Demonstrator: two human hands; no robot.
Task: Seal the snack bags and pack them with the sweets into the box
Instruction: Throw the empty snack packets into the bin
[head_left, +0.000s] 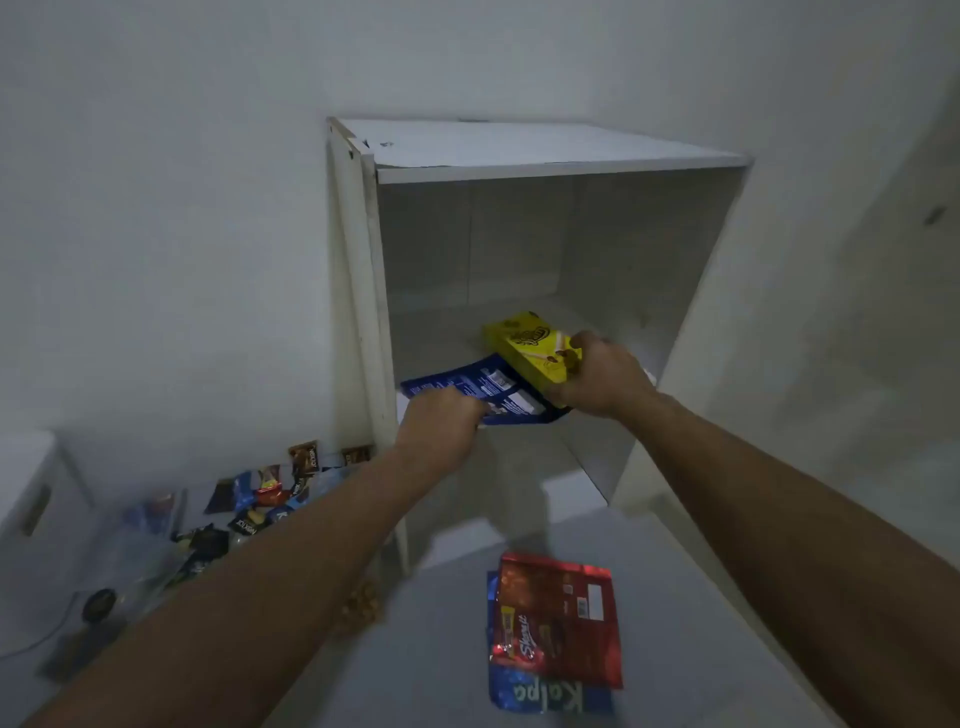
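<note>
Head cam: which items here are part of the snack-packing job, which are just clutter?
Job:
left hand gripping blue bag
right hand gripping yellow packet
red bag lying on another blue bag
loose sweets

Lying about:
white cabinet
dark round object

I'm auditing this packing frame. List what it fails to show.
Head view only:
- Left hand covers the blue bag's near edge; any seal is hidden.
- Right hand covers the yellow box's near end.
- The red bag hides most of the blue packet beneath.
- Sweets are too blurred to read.
</note>
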